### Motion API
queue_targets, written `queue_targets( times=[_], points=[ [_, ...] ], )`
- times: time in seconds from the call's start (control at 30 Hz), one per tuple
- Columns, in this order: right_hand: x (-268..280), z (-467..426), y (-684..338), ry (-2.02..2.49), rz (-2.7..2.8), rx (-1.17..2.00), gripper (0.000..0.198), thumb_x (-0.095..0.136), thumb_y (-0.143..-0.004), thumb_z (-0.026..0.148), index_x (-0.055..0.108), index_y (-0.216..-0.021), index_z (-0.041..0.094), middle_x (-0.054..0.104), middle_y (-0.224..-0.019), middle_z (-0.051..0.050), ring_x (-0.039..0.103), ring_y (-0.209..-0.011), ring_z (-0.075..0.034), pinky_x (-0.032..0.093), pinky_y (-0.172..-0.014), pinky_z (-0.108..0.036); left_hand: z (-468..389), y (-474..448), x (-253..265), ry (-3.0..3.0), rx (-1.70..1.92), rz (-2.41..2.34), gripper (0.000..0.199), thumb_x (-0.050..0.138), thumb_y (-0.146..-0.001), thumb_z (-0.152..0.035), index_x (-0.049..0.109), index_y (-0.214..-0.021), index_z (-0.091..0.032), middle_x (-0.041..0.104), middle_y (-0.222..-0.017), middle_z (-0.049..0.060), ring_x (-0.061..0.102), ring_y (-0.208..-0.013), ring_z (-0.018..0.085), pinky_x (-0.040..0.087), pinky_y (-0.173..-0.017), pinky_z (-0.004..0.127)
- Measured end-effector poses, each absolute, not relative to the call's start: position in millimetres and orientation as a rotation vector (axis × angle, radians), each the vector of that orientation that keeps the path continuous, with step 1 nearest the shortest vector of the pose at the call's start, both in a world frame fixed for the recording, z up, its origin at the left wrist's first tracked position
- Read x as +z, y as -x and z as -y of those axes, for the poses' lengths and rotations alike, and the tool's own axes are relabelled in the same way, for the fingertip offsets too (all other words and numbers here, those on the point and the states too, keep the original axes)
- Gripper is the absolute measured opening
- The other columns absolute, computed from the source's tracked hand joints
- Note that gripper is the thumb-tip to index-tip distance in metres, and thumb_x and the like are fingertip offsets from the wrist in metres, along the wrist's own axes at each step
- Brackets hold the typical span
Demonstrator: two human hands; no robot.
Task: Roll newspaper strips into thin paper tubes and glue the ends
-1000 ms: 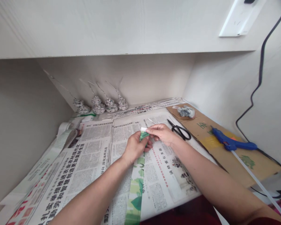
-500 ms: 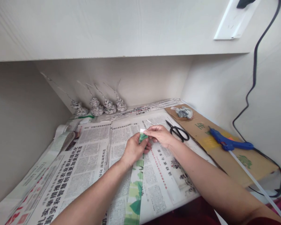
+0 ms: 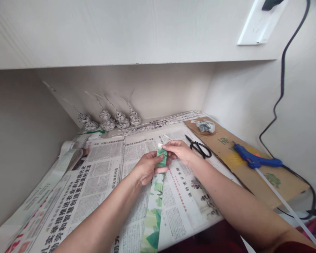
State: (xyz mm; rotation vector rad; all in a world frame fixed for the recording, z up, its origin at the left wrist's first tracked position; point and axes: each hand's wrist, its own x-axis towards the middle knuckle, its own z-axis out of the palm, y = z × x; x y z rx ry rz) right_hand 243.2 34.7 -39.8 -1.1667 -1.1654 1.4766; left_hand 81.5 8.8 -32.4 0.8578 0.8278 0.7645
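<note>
A long green-and-white leaf-patterned paper strip (image 3: 154, 214) runs from the front edge up into both hands. My left hand (image 3: 150, 167) is closed on it near its far end, with the thumb lying on the green face and the fingers behind. At the strip's white tip, my right hand (image 3: 177, 151) pinches the corner between thumb and fingers. Under the hands lies newspaper (image 3: 102, 179). Black-handled scissors (image 3: 198, 146) rest just beyond my right hand, apart from it.
Several coiled paper figures (image 3: 108, 123) stand at the back left, beside a bundle of thin paper rods (image 3: 160, 123). On the right, a blue glue gun (image 3: 255, 158) with a white stick lies on cardboard (image 3: 226, 140), near a crumpled plastic piece (image 3: 205, 125). A shelf panel (image 3: 134, 35) overhangs the back.
My left hand has shifted slightly down and left along the strip and its thumb has straightened. More of the green end shows between the hands. The right hand keeps its pinch.
</note>
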Motion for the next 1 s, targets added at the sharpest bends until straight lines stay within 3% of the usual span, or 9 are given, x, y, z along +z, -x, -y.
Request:
queue_targets(
  times=[0.1,0.3,0.7,1.0],
  points=[
    [-40.0,-33.8,-241.7,1.162,1.185,1.462,0.028,0.077,-0.062,0.039,0.066,-0.067,0.014,0.055,-0.052,0.001,0.046,-0.045,-0.007,0.026,-0.036,-0.018,-10.9,-82.8,-33.8,-0.849,0.863,-0.853,0.016,0.065,-0.077,-0.017,0.065,-0.091,-0.01,0.069,-0.092,0.012,0.067,-0.077,0.015,0.056,-0.068,0.022],
    [-40.4,-34.5,-242.5,1.185,1.22,1.48,0.029,0.078,-0.061,0.038,0.069,-0.072,0.013,0.058,-0.056,0.0,0.047,-0.049,-0.007,0.025,-0.037,-0.018,-12.7,-84.0,-38.4,-1.026,0.914,-1.009,0.02,0.063,-0.079,-0.029,0.064,-0.082,-0.009,0.069,-0.079,0.011,0.068,-0.066,0.017,0.056,-0.06,0.025],
    [-36.5,-32.4,-243.7,1.128,1.253,1.54,0.03,0.075,-0.064,0.037,0.069,-0.076,0.01,0.059,-0.055,-0.001,0.047,-0.046,-0.007,0.024,-0.037,-0.018,-13.3,-84.7,-44.6,-1.049,0.905,-1.045,0.027,0.062,-0.078,-0.036,0.062,-0.084,-0.01,0.069,-0.082,0.014,0.067,-0.066,0.018,0.056,-0.06,0.029],
    [-41.8,-34.6,-239.0,1.161,1.187,1.484,0.031,0.078,-0.059,0.038,0.068,-0.07,0.01,0.056,-0.052,0.0,0.044,-0.045,-0.007,0.02,-0.035,-0.018,-11.5,-84.4,-44.9,-1.149,0.903,-1.038,0.034,0.062,-0.076,-0.043,0.062,-0.086,-0.01,0.068,-0.079,0.012,0.066,-0.067,0.018,0.056,-0.063,0.031]
  ],
)
